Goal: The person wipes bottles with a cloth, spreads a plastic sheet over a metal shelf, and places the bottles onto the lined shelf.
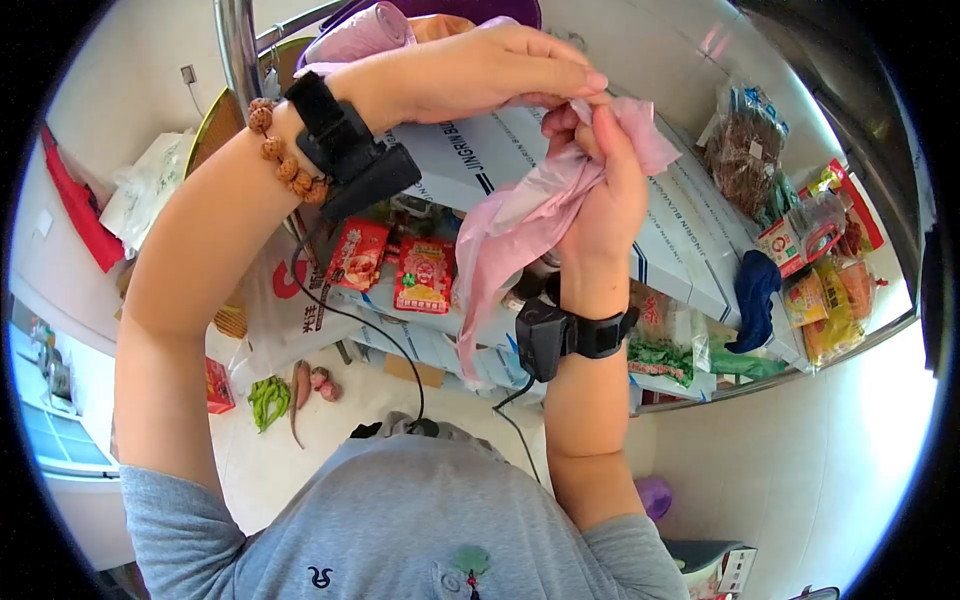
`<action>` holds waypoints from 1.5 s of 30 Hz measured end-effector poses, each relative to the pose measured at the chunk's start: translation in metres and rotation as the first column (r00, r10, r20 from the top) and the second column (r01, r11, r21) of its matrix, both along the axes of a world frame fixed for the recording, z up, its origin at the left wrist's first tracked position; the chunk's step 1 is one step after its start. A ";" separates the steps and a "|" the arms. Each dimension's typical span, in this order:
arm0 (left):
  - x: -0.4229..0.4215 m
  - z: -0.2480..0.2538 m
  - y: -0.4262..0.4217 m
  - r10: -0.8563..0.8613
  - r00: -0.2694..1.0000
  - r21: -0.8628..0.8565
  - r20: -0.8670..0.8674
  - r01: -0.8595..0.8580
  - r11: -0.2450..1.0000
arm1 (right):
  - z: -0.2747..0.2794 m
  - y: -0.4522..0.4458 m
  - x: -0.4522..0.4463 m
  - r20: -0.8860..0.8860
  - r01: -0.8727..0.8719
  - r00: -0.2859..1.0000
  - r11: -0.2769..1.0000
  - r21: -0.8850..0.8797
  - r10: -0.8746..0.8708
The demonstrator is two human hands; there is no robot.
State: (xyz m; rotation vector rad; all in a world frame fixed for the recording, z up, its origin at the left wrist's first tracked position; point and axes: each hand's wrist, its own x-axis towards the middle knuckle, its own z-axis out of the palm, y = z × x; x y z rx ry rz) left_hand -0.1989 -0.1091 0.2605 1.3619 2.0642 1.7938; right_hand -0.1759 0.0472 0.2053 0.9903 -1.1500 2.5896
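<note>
A thin pink plastic bag (520,215) hangs crumpled from my right hand (610,180), whose fingers are closed round its gathered part. One end of the bag sticks out beyond that thumb, and the longer end trails down in front of the shelf. My left hand (550,75) reaches in from the left, its fingertips pressed together at the bag's upper part beside the right fingers. Both wrists wear black strapped devices, and a bracelet of brown beads (285,160) circles the left one. What lies behind the bag is partly hidden.
A rack covered with printed white-blue sheets (690,230) stands ahead. Red packets (424,275) lie on a lower level. Rolled pink bags (360,35) fill a purple basket at the top. Food packs (830,300) line the right; green peppers (268,402) lie on the floor.
</note>
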 end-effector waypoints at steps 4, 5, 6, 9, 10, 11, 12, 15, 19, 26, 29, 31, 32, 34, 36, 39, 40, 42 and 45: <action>0.000 -0.005 0.000 -0.014 0.991 0.138 0.130 -0.004 0.990 | 0.001 -0.006 0.004 0.043 -0.064 0.997 0.992 -0.111 0.069; -0.003 -0.006 -0.002 -0.043 0.992 0.137 0.122 0.026 0.990 | 0.002 -0.008 0.005 0.055 -0.069 0.996 0.988 -0.136 0.077; -0.003 -0.005 -0.002 -0.071 0.991 0.134 0.115 0.055 0.989 | 0.001 -0.009 0.004 0.046 -0.084 0.995 0.984 -0.156 0.092; 0.000 -0.005 0.002 -0.113 0.970 0.202 0.214 0.069 0.977 | 0.003 -0.014 0.002 0.042 -0.127 0.989 0.969 -0.213 0.139; 0.002 -0.004 0.003 -0.108 0.966 0.218 0.235 0.056 0.974 | 0.004 -0.015 0.003 0.071 -0.134 0.985 0.957 -0.258 0.157; 0.002 -0.004 0.001 -0.125 0.972 0.219 0.198 0.081 0.972 | 0.004 -0.017 0.005 0.103 -0.138 0.979 0.943 -0.303 0.176; 0.003 -0.003 0.002 -0.121 0.973 0.223 0.198 0.075 0.972 | 0.003 -0.018 0.006 0.137 -0.139 0.971 0.927 -0.348 0.197; 0.007 -0.001 0.000 -0.140 0.967 0.244 0.214 0.086 0.966 | 0.009 -0.020 0.012 0.081 -0.184 0.970 0.909 -0.374 0.230; 0.005 0.003 -0.007 -0.047 0.985 0.111 0.168 0.028 0.993 | 0.012 -0.001 0.002 -0.055 -0.006 0.998 1.000 0.004 0.006; 0.032 0.017 -0.011 0.376 0.916 -0.221 -0.141 -0.399 0.890 | 0.034 0.024 0.026 -0.178 0.305 0.951 0.864 0.400 -0.253; 0.022 0.013 -0.012 0.205 0.927 -0.274 -0.314 -0.295 0.915 | 0.036 0.028 0.026 -0.112 0.275 0.961 0.876 0.397 -0.251; 0.023 0.015 -0.010 0.169 0.908 -0.318 -0.384 -0.302 0.899 | 0.034 0.036 0.022 -0.077 0.273 0.960 0.839 0.471 -0.269; 0.023 0.015 -0.010 0.179 0.907 -0.315 -0.382 -0.310 0.897 | 0.033 0.039 0.020 -0.061 0.269 0.959 0.818 0.508 -0.277; 0.025 0.013 -0.009 0.201 0.904 -0.310 -0.377 -0.328 0.892 | 0.030 0.042 0.021 -0.106 0.323 0.940 0.742 0.587 -0.326; 0.028 0.008 -0.007 0.248 0.837 -0.292 -0.488 -0.425 0.857 | 0.028 0.043 0.020 -0.172 0.390 0.916 0.701 0.597 -0.362; 0.031 0.002 -0.005 0.265 0.756 -0.237 -0.599 -0.483 0.843 | 0.026 0.042 0.019 -0.238 0.461 0.886 0.700 0.546 -0.399; 0.031 0.001 -0.004 0.264 0.733 -0.214 -0.627 -0.488 0.846 | 0.027 0.042 0.020 -0.222 0.456 0.887 0.698 0.553 -0.404; 0.031 -0.001 -0.003 0.253 0.635 -0.176 -0.729 -0.532 0.828 | 0.026 0.041 0.019 -0.200 0.448 0.890 0.705 0.550 -0.410; 0.030 -0.004 -0.001 0.246 0.600 -0.142 -0.761 -0.524 0.840 | 0.020 0.036 0.017 -0.195 0.448 0.891 0.733 0.512 -0.409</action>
